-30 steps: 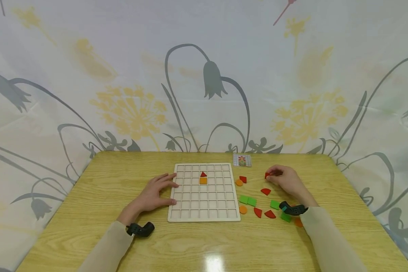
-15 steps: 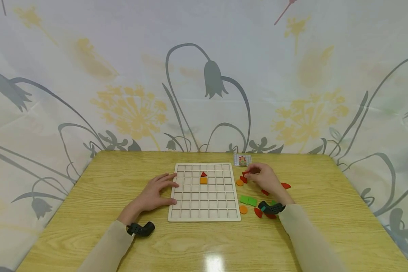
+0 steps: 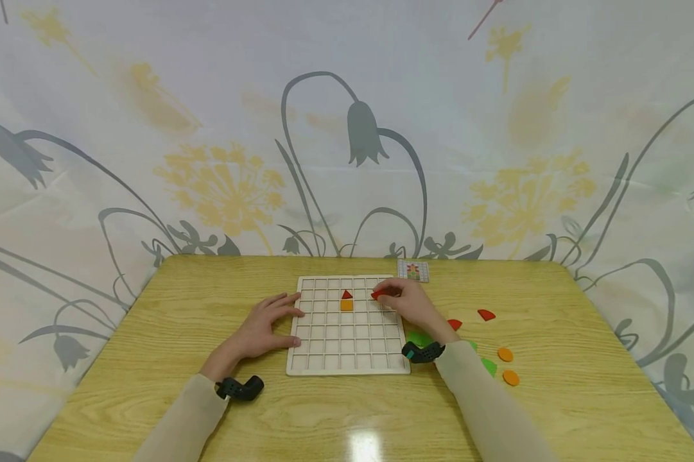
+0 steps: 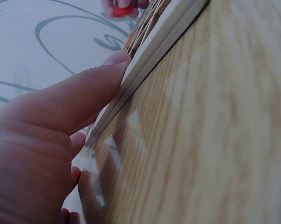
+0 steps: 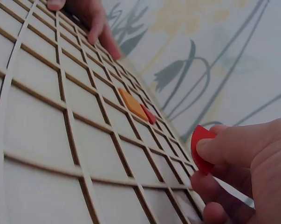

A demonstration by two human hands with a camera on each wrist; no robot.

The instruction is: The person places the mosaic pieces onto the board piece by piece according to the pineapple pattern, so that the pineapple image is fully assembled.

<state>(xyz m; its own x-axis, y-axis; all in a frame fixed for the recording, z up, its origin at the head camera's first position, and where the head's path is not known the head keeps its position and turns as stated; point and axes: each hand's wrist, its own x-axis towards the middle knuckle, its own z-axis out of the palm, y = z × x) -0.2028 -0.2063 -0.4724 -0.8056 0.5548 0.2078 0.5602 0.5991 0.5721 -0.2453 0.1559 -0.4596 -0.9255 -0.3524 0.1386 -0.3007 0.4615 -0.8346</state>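
My right hand (image 3: pixel 410 305) pinches a red quarter-circle tile (image 5: pixel 202 148) between thumb and fingers, over the upper right part of the gridded wooden board (image 3: pixel 347 346). An orange square tile (image 3: pixel 347 305) lies in one cell of the board, with a small red triangle tile (image 3: pixel 347 294) in the cell just beyond it. At the board's left edge rests my left hand (image 3: pixel 264 328), its fingers spread and holding nothing. The left wrist view shows its thumb (image 4: pixel 96 91) touching the board's side.
A small pattern card (image 3: pixel 413 271) lies behind the board's right corner. Right of the board are red quarter-circle tiles (image 3: pixel 486 314), orange discs (image 3: pixel 505 354) and green tiles (image 3: pixel 418 339), some partly hidden by the right arm. A flower-printed cloth (image 3: pixel 347 192) hangs behind the table.
My right hand has moved left with the red quarter-circle tile, from the right side of the table to over the board. The left hand has stayed at the board's edge.
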